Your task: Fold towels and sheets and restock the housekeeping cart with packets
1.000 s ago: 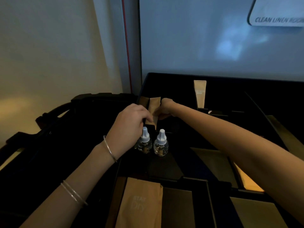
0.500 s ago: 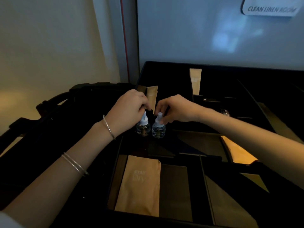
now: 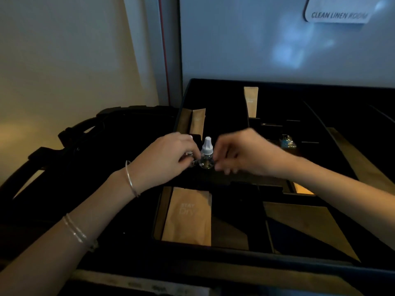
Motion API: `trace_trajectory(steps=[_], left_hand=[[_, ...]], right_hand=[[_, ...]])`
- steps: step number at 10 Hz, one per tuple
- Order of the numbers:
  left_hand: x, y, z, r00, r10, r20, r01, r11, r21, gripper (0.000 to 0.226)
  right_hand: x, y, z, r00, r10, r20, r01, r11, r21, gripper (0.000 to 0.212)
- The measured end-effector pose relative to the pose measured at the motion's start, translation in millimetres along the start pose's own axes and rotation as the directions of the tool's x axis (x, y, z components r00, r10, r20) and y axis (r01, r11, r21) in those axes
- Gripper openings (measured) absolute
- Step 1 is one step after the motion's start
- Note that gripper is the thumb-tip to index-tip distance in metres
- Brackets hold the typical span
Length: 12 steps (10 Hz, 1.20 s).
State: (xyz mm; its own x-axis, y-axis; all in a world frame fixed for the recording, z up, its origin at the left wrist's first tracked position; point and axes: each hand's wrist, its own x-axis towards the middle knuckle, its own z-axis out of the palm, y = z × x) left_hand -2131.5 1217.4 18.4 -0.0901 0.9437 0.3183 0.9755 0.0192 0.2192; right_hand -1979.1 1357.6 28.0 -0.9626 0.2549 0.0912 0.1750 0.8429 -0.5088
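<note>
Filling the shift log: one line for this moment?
left hand: grips hidden bottle | right hand: blurred beside capped bottle | cart tray: packets inside

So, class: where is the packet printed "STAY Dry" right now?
In the head view, the packet lies flat in the tray's near-left compartment, just below the left hand and the white-capped bottle.

A tan paper packet [image 3: 188, 218] printed "STAY Dry" lies flat in the front-left compartment of the black divided cart tray [image 3: 213, 251]; two slim tan packets [image 3: 197, 121] stand upright at its back-left; another [image 3: 251, 101] stands farther back.
</note>
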Motion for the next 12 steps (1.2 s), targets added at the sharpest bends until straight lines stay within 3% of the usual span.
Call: trace_trajectory(steps=[1, 3, 4, 7, 8, 10, 11, 12], left_hand=[[-21.2, 14.4, -3.3, 0.982, 0.038, 0.184, -0.041, 0.999, 0.016, 0.013], [-36.4, 21.2, -0.7, 0.964, 0.051, 0.262, -0.061, 0.998, 0.030, 0.014], [-36.3, 20.0, 4.5, 0.959, 0.072, 0.273, -0.100, 0.991, 0.087, 0.014], [-32.2, 15.6, 5.9, 0.953, 0.076, 0.292, -0.120, 0.984, 0.135, 0.015], [-32.9, 15.1, 7.7, 0.952, 0.069, 0.299, -0.112, 0.985, 0.131, 0.015], [-32.4, 13.1, 12.0, 0.959, 0.086, 0.271, -0.125, 0.984, 0.131, 0.015], [-28.9, 14.2, 14.0, 0.957, 0.083, 0.276, -0.128, 0.981, 0.149, 0.016], [-22.2, 18.0, 8.6, 0.951, 0.034, 0.306, -0.080, 0.987, 0.139, 0.016]], right_hand=[[-28.4, -17.4, 22.8, 0.959, 0.074, 0.272, -0.069, 0.997, -0.029, 0.004], [-31.7, -20.4, 51.5, 0.919, 0.216, 0.330, -0.162, 0.970, -0.183, 0.015], [-30.8, -23.2, 54.7, 0.900, 0.230, 0.371, -0.202, 0.973, -0.113, 0.023], [-27.4, -22.5, 59.0, 0.909, 0.194, 0.368, -0.269, 0.949, 0.164, 0.038], [-29.7, -16.0, 58.6, 0.895, 0.245, 0.374, -0.363, 0.886, 0.287, 0.032], [-24.6, -16.7, 64.0, 0.918, 0.226, 0.325, -0.294, 0.939, 0.179, 0.024], [-26.0, -10.1, 63.0, 0.907, 0.236, 0.349, -0.325, 0.918, 0.226, 0.026], [-39.1, -11.6, 46.6, 0.925, 0.221, 0.310, -0.280, 0.946, 0.164, 0.029]])
